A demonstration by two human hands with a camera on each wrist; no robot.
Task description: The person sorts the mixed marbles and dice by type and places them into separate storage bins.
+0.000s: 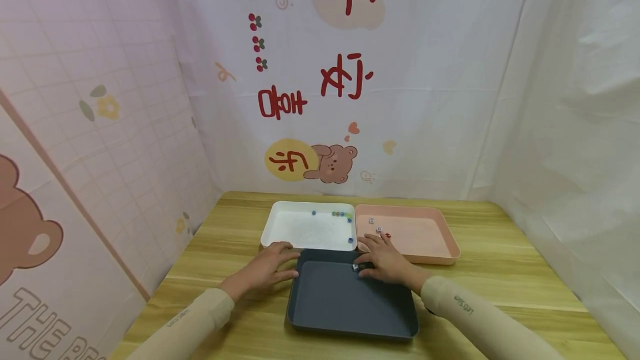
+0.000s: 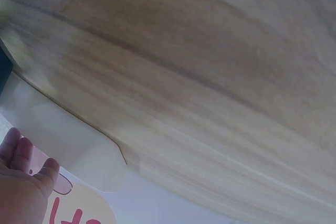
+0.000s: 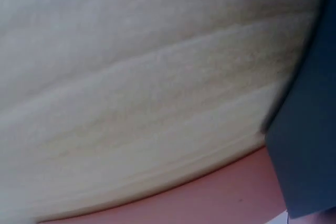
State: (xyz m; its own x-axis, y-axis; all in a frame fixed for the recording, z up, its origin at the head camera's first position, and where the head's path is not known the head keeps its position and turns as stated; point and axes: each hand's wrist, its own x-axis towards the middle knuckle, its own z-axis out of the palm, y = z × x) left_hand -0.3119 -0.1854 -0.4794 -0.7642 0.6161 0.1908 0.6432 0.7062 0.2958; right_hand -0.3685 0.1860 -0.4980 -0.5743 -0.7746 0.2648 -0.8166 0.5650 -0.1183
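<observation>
A dark grey tray (image 1: 352, 299) lies nearest the person. Against its left rim rests my left hand (image 1: 267, 266), fingers spread and fairly straight, holding nothing visible; part of this hand (image 2: 23, 182) shows in the left wrist view. Over the tray's far right side reaches my right hand (image 1: 385, 260). Its thumb and forefinger tips are on either side of a small shiny white-and-blue piece (image 1: 355, 267) near the far wall. Whether they grip it, and whether it is a die or a marble, I cannot tell. The right wrist view shows the tray's outer side (image 3: 310, 145) but hardly any hand.
Behind stands a white tray (image 1: 305, 235) with several coloured marbles (image 1: 342, 214) along its right side. Beside it, a pink tray (image 1: 420, 235) holds two white dice (image 1: 371, 220) and a red bead-like piece (image 1: 388, 235). All stand on a wooden table (image 1: 500, 288) enclosed by printed cloth (image 1: 425, 126).
</observation>
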